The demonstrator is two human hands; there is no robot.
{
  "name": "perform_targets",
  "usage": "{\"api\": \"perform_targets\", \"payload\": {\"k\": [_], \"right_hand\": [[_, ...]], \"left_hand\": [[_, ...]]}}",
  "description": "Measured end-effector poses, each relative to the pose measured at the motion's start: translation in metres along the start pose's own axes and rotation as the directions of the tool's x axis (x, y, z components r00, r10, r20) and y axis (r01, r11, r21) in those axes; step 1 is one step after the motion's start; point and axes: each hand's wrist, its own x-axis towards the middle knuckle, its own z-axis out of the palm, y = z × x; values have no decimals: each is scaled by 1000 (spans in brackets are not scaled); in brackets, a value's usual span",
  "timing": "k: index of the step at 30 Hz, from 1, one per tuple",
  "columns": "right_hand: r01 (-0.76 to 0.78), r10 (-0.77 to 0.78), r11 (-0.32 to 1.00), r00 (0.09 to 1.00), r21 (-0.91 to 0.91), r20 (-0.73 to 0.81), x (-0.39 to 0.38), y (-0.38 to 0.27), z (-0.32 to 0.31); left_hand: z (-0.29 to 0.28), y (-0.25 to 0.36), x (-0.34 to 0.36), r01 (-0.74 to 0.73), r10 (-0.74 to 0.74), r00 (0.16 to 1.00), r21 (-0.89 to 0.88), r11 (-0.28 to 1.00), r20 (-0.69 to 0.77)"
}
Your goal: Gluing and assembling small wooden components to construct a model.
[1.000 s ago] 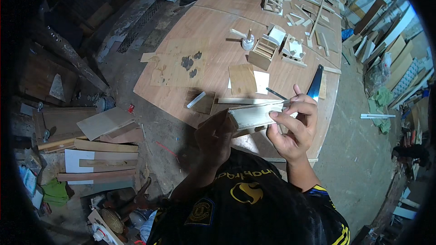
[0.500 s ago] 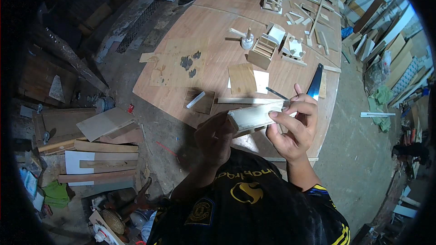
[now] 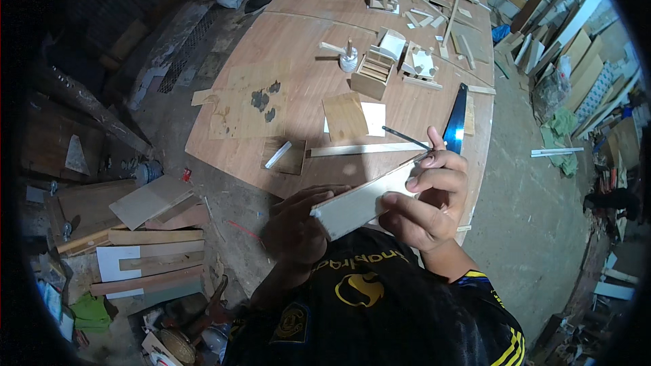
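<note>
Held up close to the chest, above the near edge of the worktop [image 3: 298, 81]: a pale flat board [image 3: 363, 200], tilted, its far end raised toward the right. Left hand [image 3: 298, 227] wrapped around the lower near end, fingers closed over the top face. Right hand [image 3: 430, 200] closed on the upper end, thumb and fingers pinching the board, with a thin dark stick, perhaps a pencil [image 3: 405, 138], seeming to reach the fingertips; cannot tell whether gripped or only lying on the worktop behind. Both hands therefore narrow and holding, neither spread.

On the worktop beyond: a long pale strip [image 3: 363, 150] lying crosswise, a blue-bladed handsaw [image 3: 456, 119] just right of it, a brown square panel [image 3: 344, 116] overlapping a white sheet [image 3: 373, 118], a short white piece [image 3: 278, 154] on a dark offcut, and small slatted wooden boxes [image 3: 371, 74] farther back. Offcuts and boards [image 3: 146, 257] stacked on the floor to the left.

Likely risks, judged from the pose: board held in mid-air with no support, so any marking or pressing could make it wobble and throw a line off. Grip only at the two ends, so a slip of the left hand would drop the near corner onto the lap or floor. Saw blade close by the right wrist, a snag hazard on reaching forward.
</note>
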Motion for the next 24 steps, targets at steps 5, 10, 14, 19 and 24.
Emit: {"api": "perform_targets", "payload": {"k": [5,10,14,19,24], "right_hand": [[30,-29,998,999,57,-15,-3,1,-3],[55,-52,993,998,107,-35,0,-1,-6],[65,-62,993,998,99,-33,-2,2,-6],[103,-94,986,993,128,-73,2,1,-6],[104,-99,988,994,111,-48,4,1,-7]], "left_hand": [[0,-6,-3,19,-27,999,-378,926,-17],[4,0,1,-36,24,999,-449,893,-31],[8,-11,3,-167,178,984,-448,878,-18],[-1,-3,10,-151,188,981,-445,883,38],[5,-12,6,-162,198,980,-572,804,0]]}}
